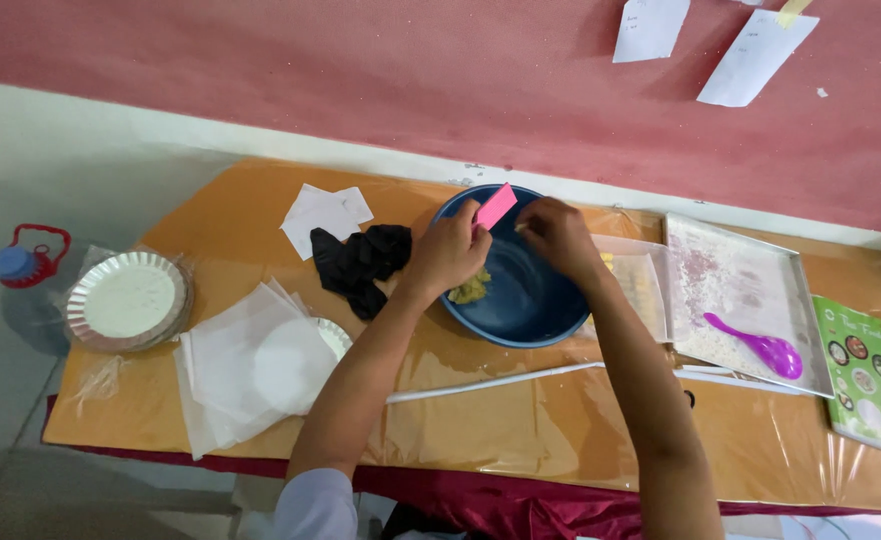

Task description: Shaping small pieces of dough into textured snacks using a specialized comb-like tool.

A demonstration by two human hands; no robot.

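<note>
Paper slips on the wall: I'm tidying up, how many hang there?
2, plus a yellowish scrap: one slip at top centre-right, another just right of it, the scrap above. More may hang out of frame.

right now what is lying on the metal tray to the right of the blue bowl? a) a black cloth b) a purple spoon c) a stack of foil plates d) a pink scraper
b: a purple spoon lies on the metal tray; the pink scraper is in the left hand over the blue bowl.
</note>
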